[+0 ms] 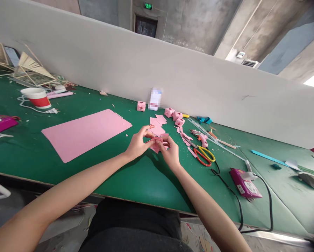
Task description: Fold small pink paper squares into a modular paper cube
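Between my two hands, above the green table, is a small folded piece of pink paper (155, 147). My left hand (138, 142) pinches its left side, and my right hand (170, 150) grips its right side, fingertips nearly meeting. Just beyond my fingers lie loose pink paper pieces (161, 119). A large pink sheet (87, 134) rests flat to the left. Folded pink paper shapes (169, 112) sit further back, with one apart (141, 106). Scissors with red and yellow handles (205, 156) lie to the right, beside pink scraps (183, 134).
A pink glue gun (201, 137) and clear sticks lie right of the scraps. A magenta power block (245, 184) with a black cable is at the right. A paper cup (36, 97) and wooden-stick frames (33, 70) stand at the left. A pale partition (107, 59) runs behind the table.
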A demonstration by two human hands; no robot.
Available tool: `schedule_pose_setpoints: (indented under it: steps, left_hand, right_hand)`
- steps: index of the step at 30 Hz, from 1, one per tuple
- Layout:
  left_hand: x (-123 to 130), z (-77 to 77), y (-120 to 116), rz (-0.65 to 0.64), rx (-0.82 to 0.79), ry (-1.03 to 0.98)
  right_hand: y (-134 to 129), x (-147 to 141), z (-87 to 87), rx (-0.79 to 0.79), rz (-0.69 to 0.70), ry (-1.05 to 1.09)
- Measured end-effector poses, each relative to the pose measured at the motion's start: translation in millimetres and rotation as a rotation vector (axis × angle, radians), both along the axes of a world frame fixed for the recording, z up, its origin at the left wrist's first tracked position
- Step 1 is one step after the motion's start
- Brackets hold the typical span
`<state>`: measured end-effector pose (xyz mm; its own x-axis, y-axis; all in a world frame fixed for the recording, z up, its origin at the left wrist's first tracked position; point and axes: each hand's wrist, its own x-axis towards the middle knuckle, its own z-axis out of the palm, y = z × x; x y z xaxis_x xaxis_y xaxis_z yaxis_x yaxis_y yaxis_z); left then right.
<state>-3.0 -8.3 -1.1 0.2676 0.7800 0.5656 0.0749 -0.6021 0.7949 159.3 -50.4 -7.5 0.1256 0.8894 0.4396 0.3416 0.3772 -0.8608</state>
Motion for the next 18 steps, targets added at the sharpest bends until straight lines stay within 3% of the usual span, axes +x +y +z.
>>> schedule_pose_setpoints:
  steps: [7,18]
  left_hand:
    - [-0.7,-4.7,8.0,-0.088,-0.242,-0.128]
    - [-1.1,0.5,5.1,-0.021,-0.203,-0.107]
  right_hand:
    - [2.2,2.9,-1.1,-0.046,-0.008,0.074]
    - [2.2,4.7,-0.2,-0.063,-0.037,0.081]
